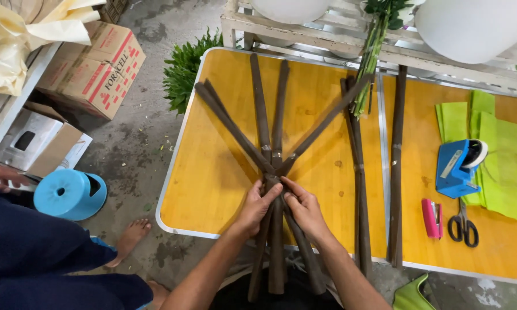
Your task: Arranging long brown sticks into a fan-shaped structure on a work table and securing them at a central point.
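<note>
Several long dark brown sticks (263, 123) lie fanned out across a yellow table (212, 178), crossing at one point near its front edge. My left hand (257, 208) and my right hand (303, 206) are both closed around that crossing, thumbs meeting on top. The sticks' lower ends stick out past the table edge toward me. Strips of clear tape show on some sticks just above my hands.
More dark sticks (396, 166) lie loose to the right, with flower stems (370, 54) at the back. A blue tape dispenser (458, 166), green paper sheets (499, 161), a pink stapler (432, 218) and scissors (464, 227) sit at right. Another person (46, 252) sits at left by a blue stool (69, 194) and cardboard boxes (95, 66).
</note>
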